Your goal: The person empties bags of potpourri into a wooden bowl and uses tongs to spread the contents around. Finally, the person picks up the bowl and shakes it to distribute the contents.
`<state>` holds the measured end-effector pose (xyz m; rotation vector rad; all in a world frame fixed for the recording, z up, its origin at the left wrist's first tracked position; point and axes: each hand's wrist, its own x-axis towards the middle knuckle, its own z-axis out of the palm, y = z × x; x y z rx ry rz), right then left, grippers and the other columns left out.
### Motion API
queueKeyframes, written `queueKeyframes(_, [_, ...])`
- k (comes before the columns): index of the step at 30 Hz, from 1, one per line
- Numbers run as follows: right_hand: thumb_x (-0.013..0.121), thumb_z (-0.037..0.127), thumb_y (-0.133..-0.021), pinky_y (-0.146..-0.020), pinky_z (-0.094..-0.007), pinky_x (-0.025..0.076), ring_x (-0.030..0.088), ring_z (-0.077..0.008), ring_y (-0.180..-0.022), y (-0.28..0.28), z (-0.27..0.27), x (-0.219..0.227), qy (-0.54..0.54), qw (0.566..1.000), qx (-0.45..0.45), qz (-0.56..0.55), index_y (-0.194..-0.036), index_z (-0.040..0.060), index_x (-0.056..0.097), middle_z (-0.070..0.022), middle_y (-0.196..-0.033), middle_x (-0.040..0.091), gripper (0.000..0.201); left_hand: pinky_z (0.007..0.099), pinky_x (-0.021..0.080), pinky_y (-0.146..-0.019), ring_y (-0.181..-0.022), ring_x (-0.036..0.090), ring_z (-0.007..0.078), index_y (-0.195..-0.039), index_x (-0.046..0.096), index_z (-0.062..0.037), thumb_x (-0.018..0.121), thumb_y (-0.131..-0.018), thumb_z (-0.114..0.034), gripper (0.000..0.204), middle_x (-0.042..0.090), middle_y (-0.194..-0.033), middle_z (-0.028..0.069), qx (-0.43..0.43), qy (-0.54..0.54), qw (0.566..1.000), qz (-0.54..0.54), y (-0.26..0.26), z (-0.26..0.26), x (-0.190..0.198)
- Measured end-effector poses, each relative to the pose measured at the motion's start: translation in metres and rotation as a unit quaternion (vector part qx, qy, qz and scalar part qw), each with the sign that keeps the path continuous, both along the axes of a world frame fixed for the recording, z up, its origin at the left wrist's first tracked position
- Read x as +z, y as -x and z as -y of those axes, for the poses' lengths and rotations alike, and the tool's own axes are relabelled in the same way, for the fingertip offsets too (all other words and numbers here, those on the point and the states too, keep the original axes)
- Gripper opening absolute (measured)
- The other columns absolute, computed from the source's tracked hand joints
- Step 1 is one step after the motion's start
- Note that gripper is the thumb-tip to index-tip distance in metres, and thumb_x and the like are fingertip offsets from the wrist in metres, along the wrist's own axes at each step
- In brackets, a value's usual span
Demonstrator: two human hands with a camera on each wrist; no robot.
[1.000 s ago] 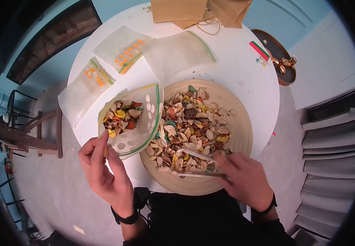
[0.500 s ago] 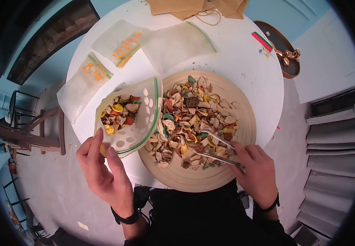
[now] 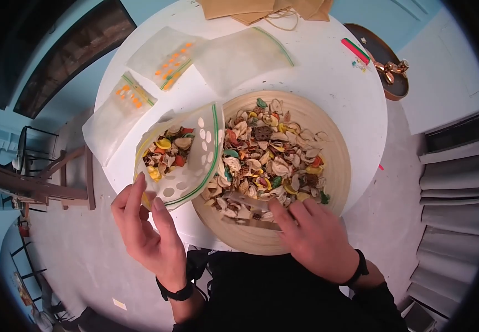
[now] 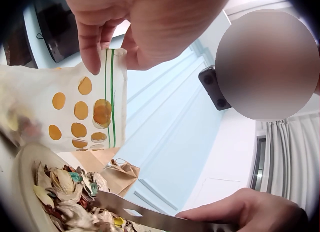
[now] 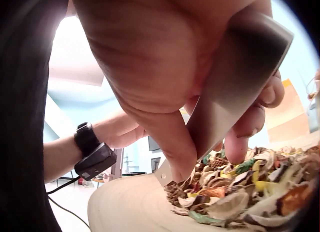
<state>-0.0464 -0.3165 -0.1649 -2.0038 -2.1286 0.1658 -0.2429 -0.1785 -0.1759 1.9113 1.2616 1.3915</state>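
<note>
My left hand [image 3: 153,240] pinches the edge of a clear zip bag [image 3: 202,157] with a green seal line and oval spots. Its mouth stands open toward the plate, and mixed potpourri [image 3: 167,152] lies inside. In the left wrist view, fingers and thumb grip the bag [image 4: 67,84] at the seal end. My right hand [image 3: 319,240] holds metal tongs [image 3: 245,200], blurred, over the near side of the potpourri [image 3: 275,163] heaped on a round wooden plate [image 3: 336,160]. The right wrist view shows the tongs' broad metal bend [image 5: 240,82] inside the hand; their tips are hidden there.
Two flat bags with orange spots [image 3: 109,124] [image 3: 162,55] and a plain zip bag [image 3: 239,58] lie behind the open bag. Brown paper bags [image 3: 239,8] are at the table's far edge. Red and green strips [image 3: 355,51] lie right, beside a dark tray [image 3: 391,83].
The tongs first moved right and spread over the potpourri, then came back left to its near side with my right hand. My left hand keeps its pinch on the bag.
</note>
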Motion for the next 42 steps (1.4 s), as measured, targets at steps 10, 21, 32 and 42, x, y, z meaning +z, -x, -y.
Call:
queueKeyframes(10, [0.083, 0.018, -0.077, -0.064, -0.0382, 0.052, 0.061, -0.0266, -0.076, -0.032, 0.049, 0.008, 0.021, 0.974, -0.219, -0.052, -0.126, 0.0037, 0.063, -0.0084, -0.083, 0.057, 0.055, 0.0251, 0.043, -0.075, -0.095, 0.055, 0.0146, -0.131, 0.064, 0.0025, 0.056, -0.095, 0.004, 0.037, 0.057, -0.12, 0.0119, 0.008, -0.008, 1.0, -0.003, 0.004, -0.004, -0.006])
queueKeyframes(21, [0.082, 0.017, -0.078, -0.064, -0.0391, 0.052, 0.062, -0.0276, -0.076, -0.04, 0.038, 0.016, 0.017, 0.978, -0.199, -0.054, -0.126, 0.0021, 0.062, -0.0096, -0.083, 0.058, 0.054, 0.0263, 0.046, -0.076, -0.094, 0.058, 0.0163, -0.126, 0.067, 0.0044, 0.055, -0.095, 0.006, 0.032, 0.057, -0.118, 0.0136, -0.002, -0.002, 1.0, 0.001, 0.008, -0.003, -0.005])
queueKeyframes(32, [0.076, 0.024, -0.086, -0.066, -0.0383, 0.053, 0.064, -0.0271, -0.081, -0.033, 0.009, 0.005, 0.062, 0.977, -0.202, -0.015, -0.127, -0.0001, 0.057, -0.0092, -0.087, 0.059, 0.052, 0.0283, 0.048, -0.079, -0.096, 0.059, 0.0181, -0.125, 0.067, 0.0041, 0.056, -0.095, 0.005, 0.032, 0.057, -0.116, 0.0141, -0.007, -0.001, 1.0, 0.004, 0.01, 0.0, -0.007])
queueKeyframes(42, [0.076, 0.021, -0.085, -0.064, -0.0382, 0.053, 0.064, -0.0262, -0.079, -0.037, 0.018, 0.003, 0.056, 0.978, -0.2, -0.015, -0.123, 0.0038, 0.06, -0.0078, -0.085, 0.061, 0.044, 0.0307, 0.049, -0.083, -0.096, 0.058, 0.0198, -0.126, 0.067, 0.0035, 0.055, -0.094, 0.006, 0.035, 0.056, -0.115, 0.0138, -0.017, 0.011, 1.0, -0.013, 0.005, -0.002, -0.002])
